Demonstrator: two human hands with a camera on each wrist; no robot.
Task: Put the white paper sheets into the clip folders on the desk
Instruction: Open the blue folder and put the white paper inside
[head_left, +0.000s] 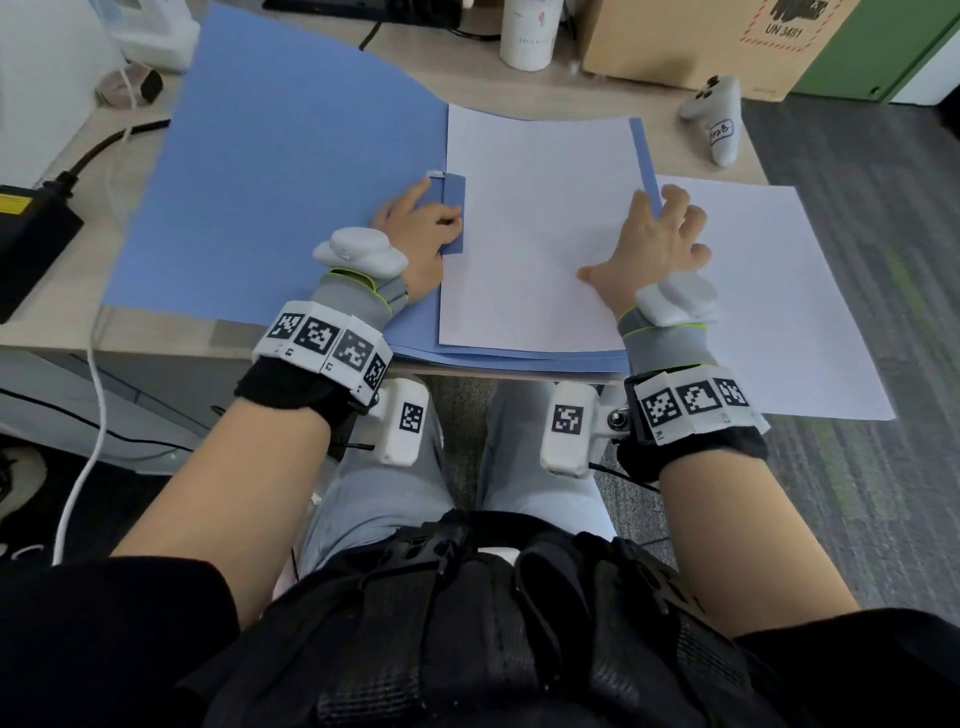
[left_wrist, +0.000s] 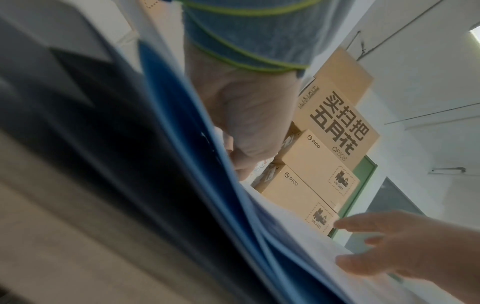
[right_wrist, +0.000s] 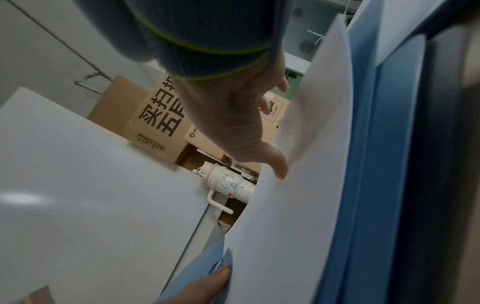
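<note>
A blue clip folder (head_left: 285, 182) lies open on the desk. A white paper sheet (head_left: 540, 234) rests flat on its right half, its left edge at the blue clip (head_left: 453, 208) by the spine. My left hand (head_left: 421, 228) rests on that clip, index finger straight along it towards the white lever (head_left: 435, 174), thumb on top. My right hand (head_left: 660, 244) lies spread on the sheet's right side, fingertips over the folder's right edge. A second white sheet (head_left: 779, 291) lies to the right, overhanging the desk. The right wrist view shows the spread right hand (right_wrist: 241, 123) touching the sheet (right_wrist: 298, 205).
At the back stand a white bottle (head_left: 530, 31) and a cardboard box (head_left: 701, 36). A white controller (head_left: 719, 117) lies at the back right. A black power adapter (head_left: 31, 234) with cables sits at the left. The folder reaches the desk's (head_left: 156, 332) front edge.
</note>
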